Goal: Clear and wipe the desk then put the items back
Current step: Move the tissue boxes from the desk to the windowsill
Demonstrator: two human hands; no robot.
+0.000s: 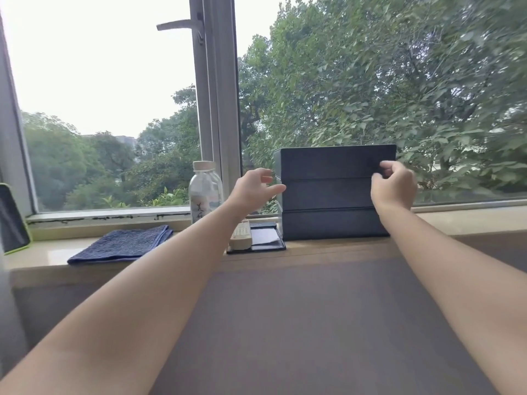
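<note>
A dark, three-panel tablet case (328,192) stands upright on the windowsill against the glass. My right hand (395,186) has its fingers curled at the case's right edge, pinching it. My left hand (255,188) hovers just left of the case, fingers spread and relaxed, thumb tip close to its left edge, holding nothing. A folded blue cloth (122,245) lies on the sill to the left. The brown desk top (299,323) stretches below my arms.
A plastic bottle (205,191) stands by the window frame. A beige remote (242,233) lies on a flat black tray (265,240) left of the case. A green-edged dark device (11,220) leans at the far left. The window handle (179,25) juts out above.
</note>
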